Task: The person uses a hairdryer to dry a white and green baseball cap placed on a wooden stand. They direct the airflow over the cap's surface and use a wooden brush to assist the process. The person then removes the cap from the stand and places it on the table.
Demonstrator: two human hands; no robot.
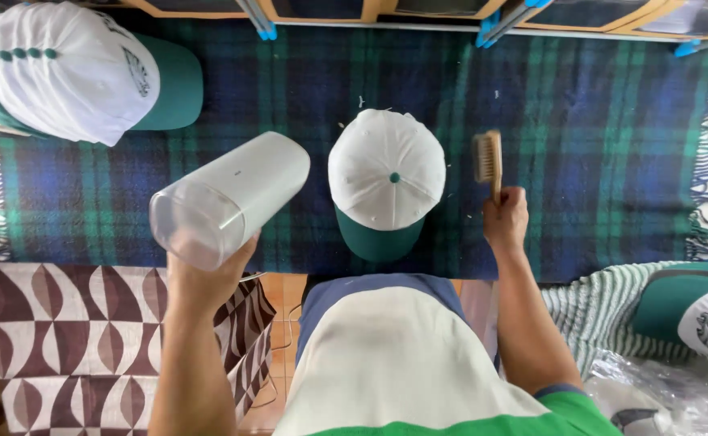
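Hands grip separately: left hand (208,278) clamps a white cylindrical device (228,198), possibly a steamer, right hand (506,220) clamps a wooden brush (489,160); brush the white cap (386,173) lightly.

A cap workshop: stacked caps (63,69) on a plaid blanket (580,137).

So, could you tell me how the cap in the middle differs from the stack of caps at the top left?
The middle cap is a single cap lying between the left hand and right hand; the stack of caps is several nested together, away from both hands. The middle cap's green brim points toward the person; the stack's brim points right. Both are white with green brims and rest on the plaid blanket.
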